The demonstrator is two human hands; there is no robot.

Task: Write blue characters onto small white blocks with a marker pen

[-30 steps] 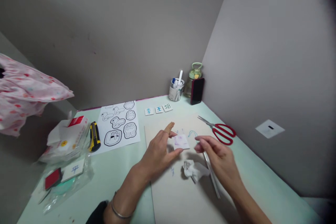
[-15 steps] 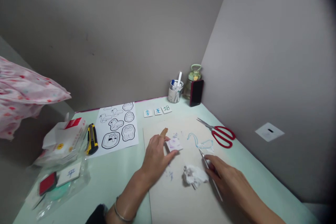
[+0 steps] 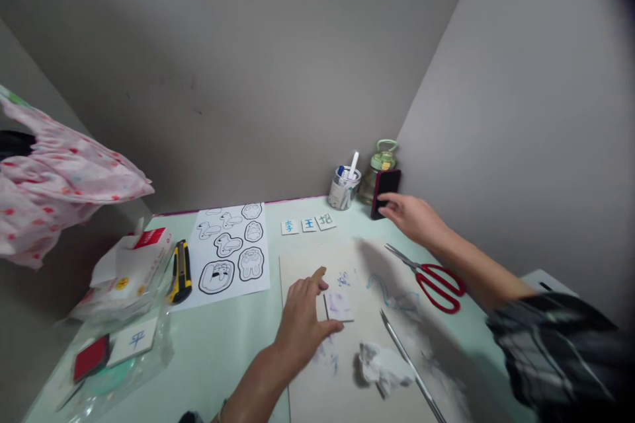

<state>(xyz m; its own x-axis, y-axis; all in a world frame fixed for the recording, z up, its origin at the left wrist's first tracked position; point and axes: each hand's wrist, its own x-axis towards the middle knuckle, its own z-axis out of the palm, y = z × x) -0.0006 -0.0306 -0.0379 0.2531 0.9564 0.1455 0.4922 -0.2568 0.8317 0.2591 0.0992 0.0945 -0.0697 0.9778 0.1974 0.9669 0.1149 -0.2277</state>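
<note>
My left hand (image 3: 302,314) rests on the pale board (image 3: 310,396) with thumb and fingers apart. Between them, at their right, lies a small square carving block (image 3: 339,307) with faint purple marks; contact is unclear. My right hand (image 3: 409,211) is stretched out to the back right, holding nothing visible. Its fingertips are in front of the dark phone (image 3: 385,190); whether they touch it I cannot tell. A slim silver craft knife (image 3: 409,360) lies on the board beside a crumpled white tissue (image 3: 384,365).
Red-handled scissors (image 3: 439,284) lie under my right forearm. Behind stand a jar of pens (image 3: 343,192) and a green bottle (image 3: 380,168). Three small character tiles (image 3: 308,225) form a row. At left are a printed sheet (image 3: 228,277), a yellow utility knife (image 3: 181,271) and a tissue pack (image 3: 126,271).
My right hand has let go of the craft knife, now lying on the board, and has moved up and away to the phone. My left hand has come slightly off the block. The view has shifted.
</note>
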